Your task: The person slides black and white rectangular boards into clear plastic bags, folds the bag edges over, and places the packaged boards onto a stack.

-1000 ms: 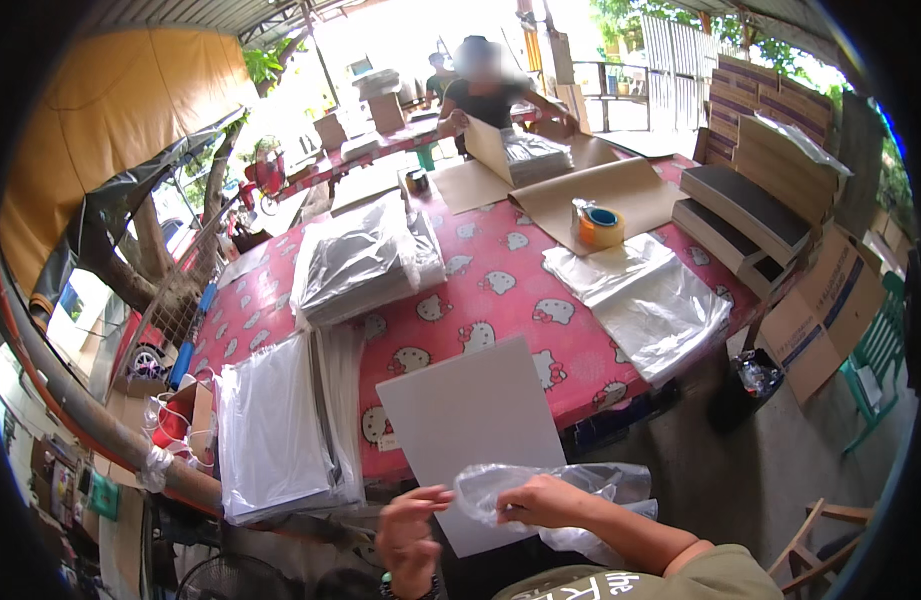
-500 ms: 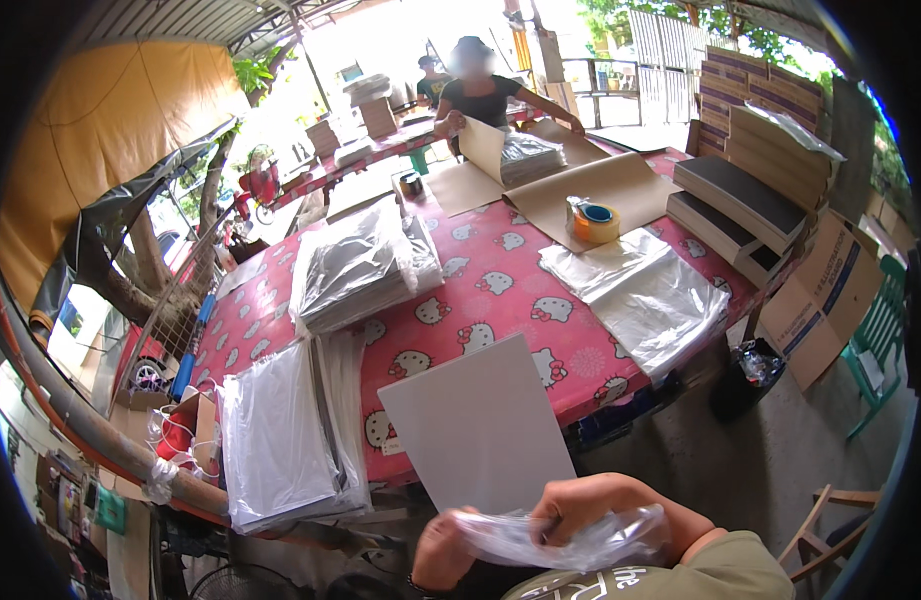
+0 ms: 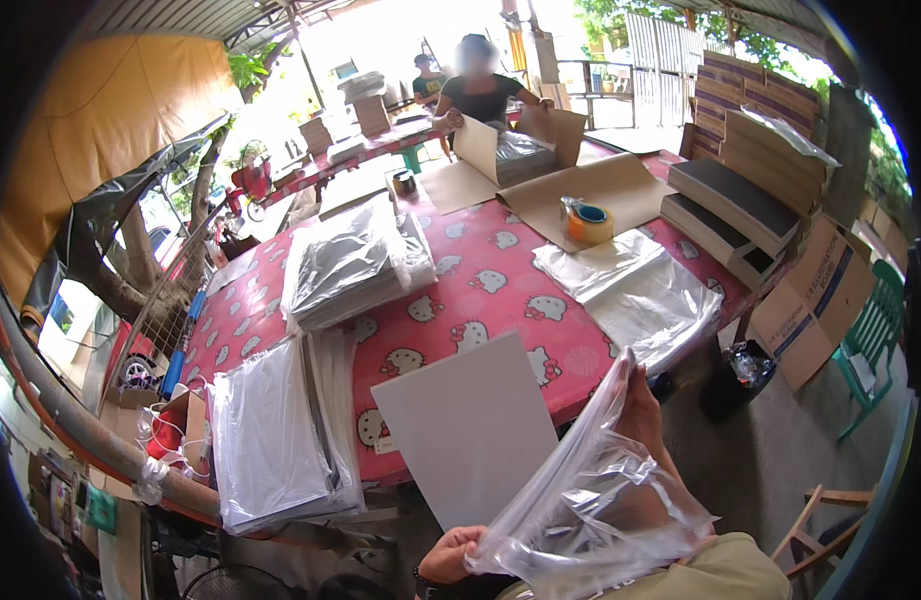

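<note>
Clear bag [image 3: 595, 490] off the near edge of the worktop [image 3: 455, 305]
My left hand [image 3: 448, 555] grips it; whether my right hand [image 3: 642, 408] is closed, I can't tell; white board [image 3: 465, 420] overhangs (open room beyond).

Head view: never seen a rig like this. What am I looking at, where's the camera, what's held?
No robot here: these are a person's bare hands. The camera is the left of two fisheyes worn on the head, looking down, so straight edges bend near the rim.

The left hand and raised right hand pinch what looks like a clear plastic bag, stretched between them.

On the pink patterned table, a white board lies over the near edge. Left are two plastic-covered stacks; right, flat clear plastic. Beyond, packing tape sits on brown paper. A co-worker stands across the table.
</note>
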Tool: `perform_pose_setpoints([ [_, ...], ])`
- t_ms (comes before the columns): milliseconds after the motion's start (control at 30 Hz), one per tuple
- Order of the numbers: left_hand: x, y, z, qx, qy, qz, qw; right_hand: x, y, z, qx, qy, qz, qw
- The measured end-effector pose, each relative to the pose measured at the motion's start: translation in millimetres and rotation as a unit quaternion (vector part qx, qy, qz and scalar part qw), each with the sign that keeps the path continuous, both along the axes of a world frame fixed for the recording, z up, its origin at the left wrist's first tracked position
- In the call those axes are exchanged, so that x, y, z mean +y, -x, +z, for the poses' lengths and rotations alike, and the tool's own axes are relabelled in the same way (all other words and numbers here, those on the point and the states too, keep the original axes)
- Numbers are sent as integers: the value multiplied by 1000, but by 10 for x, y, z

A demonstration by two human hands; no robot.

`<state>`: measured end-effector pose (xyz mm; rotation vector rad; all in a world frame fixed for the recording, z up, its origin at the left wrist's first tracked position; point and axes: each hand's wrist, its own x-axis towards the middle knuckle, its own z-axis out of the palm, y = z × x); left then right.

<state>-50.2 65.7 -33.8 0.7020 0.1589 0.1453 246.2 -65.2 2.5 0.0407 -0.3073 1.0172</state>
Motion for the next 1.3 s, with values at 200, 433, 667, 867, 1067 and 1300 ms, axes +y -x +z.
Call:
perform_pose_setpoints([
  [200,329,112,-73,16,-293,471,832,-137,92,-456,-485,55,288,824],
  [433,97,-132,21,-133,74,106,983,-80,130,35,-195,18,5,981],
  [667,211,69,-259,-111,-80,382,914,-208,148,-482,-434,76,202,875],
  [867,823,65,357,109,-320,248,908,87,-242,-162,-387,230,30,892],
  [1067,1343,-535,450,220,-593,426,647,1000,-401,-53,-600,413,-242,641],
  [1300,1637,-648,390,290,-786,379,392,1148,-335,1,-757,369,-381,381],
])
